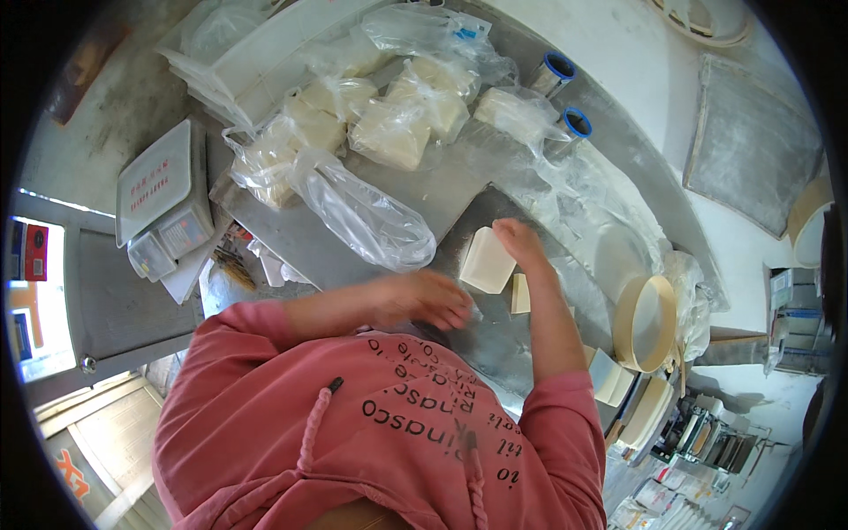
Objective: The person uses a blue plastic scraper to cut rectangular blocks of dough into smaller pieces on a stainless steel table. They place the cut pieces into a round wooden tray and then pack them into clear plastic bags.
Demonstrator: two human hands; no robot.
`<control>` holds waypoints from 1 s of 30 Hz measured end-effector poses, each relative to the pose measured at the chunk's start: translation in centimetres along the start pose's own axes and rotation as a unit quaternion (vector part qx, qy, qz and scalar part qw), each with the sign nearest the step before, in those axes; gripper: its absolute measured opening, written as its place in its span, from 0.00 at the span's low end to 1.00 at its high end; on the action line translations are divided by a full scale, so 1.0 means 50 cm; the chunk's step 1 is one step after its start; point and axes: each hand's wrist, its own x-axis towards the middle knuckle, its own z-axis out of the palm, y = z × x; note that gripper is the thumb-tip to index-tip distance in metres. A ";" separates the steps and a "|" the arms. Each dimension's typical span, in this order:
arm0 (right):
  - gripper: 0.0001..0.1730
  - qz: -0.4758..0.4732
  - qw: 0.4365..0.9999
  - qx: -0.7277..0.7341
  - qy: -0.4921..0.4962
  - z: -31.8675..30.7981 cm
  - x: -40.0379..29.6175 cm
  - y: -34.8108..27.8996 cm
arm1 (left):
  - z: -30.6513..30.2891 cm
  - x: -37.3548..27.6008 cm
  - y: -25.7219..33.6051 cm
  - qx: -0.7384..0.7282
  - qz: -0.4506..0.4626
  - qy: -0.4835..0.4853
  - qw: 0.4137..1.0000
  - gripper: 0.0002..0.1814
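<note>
My right hand touches the upper right corner of a pale, flat stack of dough sheets, its fingers close together. The stack lies on a dark board on the metal worktop. My left hand is blurred and hovers by the board's near left side, below and left of the stack, with nothing visible in it. A smaller pale piece of dough lies just below the stack, partly hidden by my right forearm. An open clear plastic bag lies left of the board.
Several plastic bags of pale dough sheets stand at the back of the worktop. Two blue-rimmed metal cylinders are behind the board. A round wooden-rimmed sieve stands at the right. White plastic crates and a lidded plastic box are at the left.
</note>
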 end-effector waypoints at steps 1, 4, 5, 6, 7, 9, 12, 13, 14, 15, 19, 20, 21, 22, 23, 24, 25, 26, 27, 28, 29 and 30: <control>0.29 0.047 0.996 0.000 -0.073 -0.007 0.004 0.007 | -0.003 0.074 -0.069 -0.082 -0.047 0.020 0.995 0.16; 0.35 0.064 0.991 -0.069 -0.092 -0.018 -0.013 0.000 | -0.032 0.261 -0.162 -0.210 -0.054 0.207 0.954 0.20; 0.35 0.079 0.989 -0.080 -0.091 -0.014 -0.021 0.009 | -0.028 0.288 -0.166 -0.230 -0.035 0.290 0.929 0.21; 0.38 0.105 0.985 -0.102 -0.090 -0.014 -0.039 0.003 | -0.018 0.287 -0.152 -0.152 -0.056 0.313 0.936 0.20; 0.39 0.118 0.985 -0.080 -0.094 -0.009 -0.057 0.013 | 0.002 0.272 -0.125 -0.074 -0.075 0.334 0.937 0.19; 0.40 0.140 0.984 -0.039 -0.103 0.005 -0.100 0.041 | -0.007 0.276 -0.139 0.051 -0.045 0.354 0.933 0.19; 0.37 0.203 0.965 0.159 -0.053 0.054 -0.169 0.079 | -0.087 0.337 -0.209 0.256 -0.011 0.412 0.875 0.26; 0.35 0.206 0.959 0.190 -0.043 0.064 -0.176 0.083 | -0.059 0.324 -0.191 0.274 -0.016 0.429 0.861 0.29; 0.34 0.210 0.952 0.221 -0.034 0.072 -0.181 0.089 | -0.028 0.312 -0.175 0.291 -0.022 0.446 0.846 0.33; 0.33 0.208 0.945 0.252 -0.028 0.079 -0.179 0.088 | -0.006 0.300 -0.159 0.307 -0.026 0.468 0.829 0.37; 0.28 0.186 0.941 0.283 -0.022 0.088 -0.187 0.085 | 0.061 0.298 -0.145 0.407 -0.069 0.574 0.707 0.29; 0.28 0.180 0.928 0.324 -0.022 0.088 -0.195 0.084 | 0.081 0.290 -0.141 0.397 -0.055 0.579 0.710 0.29; 0.27 0.172 0.916 0.362 -0.024 0.083 -0.201 0.083 | 0.089 0.291 -0.141 0.399 -0.056 0.587 0.702 0.29; 0.27 0.166 0.901 0.399 -0.024 0.080 -0.206 0.082 | 0.094 0.291 -0.141 0.402 -0.056 0.595 0.694 0.29; 0.27 0.179 0.904 0.384 -0.052 0.080 -0.209 0.080 | 0.097 0.289 -0.140 0.408 -0.057 0.600 0.686 0.29; 0.27 0.191 0.906 0.369 -0.078 0.078 -0.206 0.077 | 0.086 0.287 -0.144 0.368 -0.046 0.586 0.720 0.29; 0.27 0.205 0.907 0.355 -0.092 0.065 -0.197 0.079 | 0.069 0.289 -0.142 0.335 -0.028 0.563 0.755 0.29; 0.27 0.164 0.900 0.391 -0.099 0.073 -0.199 0.088 | 0.052 0.289 -0.140 0.306 -0.011 0.534 0.788 0.29; 0.27 0.123 0.891 0.428 -0.089 0.089 -0.187 0.119 | 0.062 0.296 -0.119 0.275 -0.005 0.528 0.804 0.30; 0.27 0.127 0.908 0.398 -0.038 0.154 -0.137 0.187 | 0.080 0.306 -0.089 0.253 0.007 0.512 0.821 0.31; 0.28 0.072 0.961 0.232 -0.130 0.137 -0.136 0.187 | 0.043 0.304 -0.087 0.255 -0.047 0.497 0.828 0.27; 0.25 -0.133 0.981 0.107 -0.090 0.156 -0.150 0.223 | 0.031 0.297 -0.091 0.214 -0.015 0.453 0.865 0.24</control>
